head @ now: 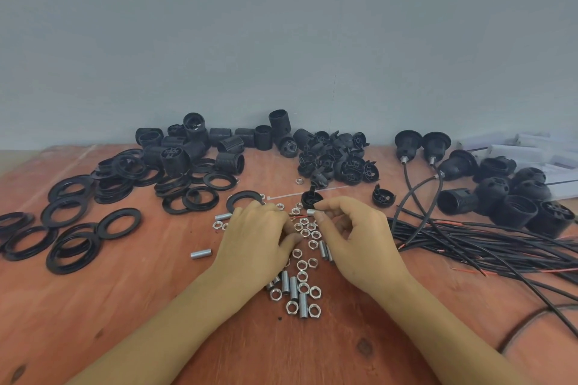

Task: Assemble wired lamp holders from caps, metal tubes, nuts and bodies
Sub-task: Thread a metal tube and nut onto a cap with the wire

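Left hand (259, 231) palm-down over nuts (305, 232), fingers curled under, can't tell if holding anything. Tube (311, 213) pinched thumb-to-index by right hand (353, 228), axis roughly left-right, free end toward left hand. Cap (311, 199) on table just behind tube; right hand nearer.

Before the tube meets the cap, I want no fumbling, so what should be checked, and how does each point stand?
1. Grip: the right hand pinches the metal tube: ok.
2. Target: the cap sits on the table just beyond the tube: ok.
3. Alignment of the tube with the cap's hole: cannot tell, the hole is hidden.
4. Whether the left hand holds a nut: cannot tell, its fingers cover the pile.
5. Supply: loose nuts lie between the wrists: ok.
6. Supply: wires lie beside the right hand: ok.
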